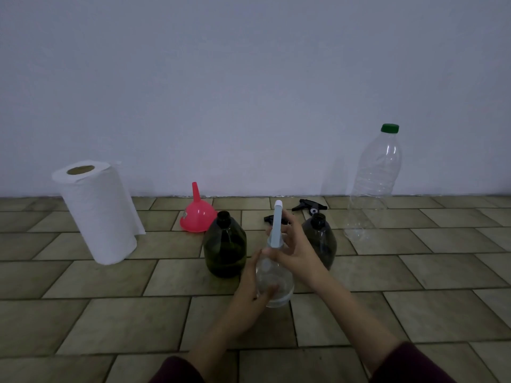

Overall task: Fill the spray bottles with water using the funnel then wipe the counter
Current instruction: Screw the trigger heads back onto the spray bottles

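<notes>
A clear spray bottle point(276, 283) stands on the tiled counter point(110, 322) in the middle, with a little water at its bottom. My left hand point(250, 286) grips its body. My right hand point(293, 244) holds the light blue spray head point(277, 225) at the bottle's neck. An open green bottle point(224, 247) stands to the left and an open dark bottle point(320, 239) stands behind my right hand. A pink funnel point(197, 214) lies upside down behind the green bottle. Two black spray heads point(309, 207) lie near the wall.
A roll of paper towel point(99, 211) stands at the left. A tall clear plastic bottle point(373, 183) with a green cap stands at the right against the grey wall point(249, 78).
</notes>
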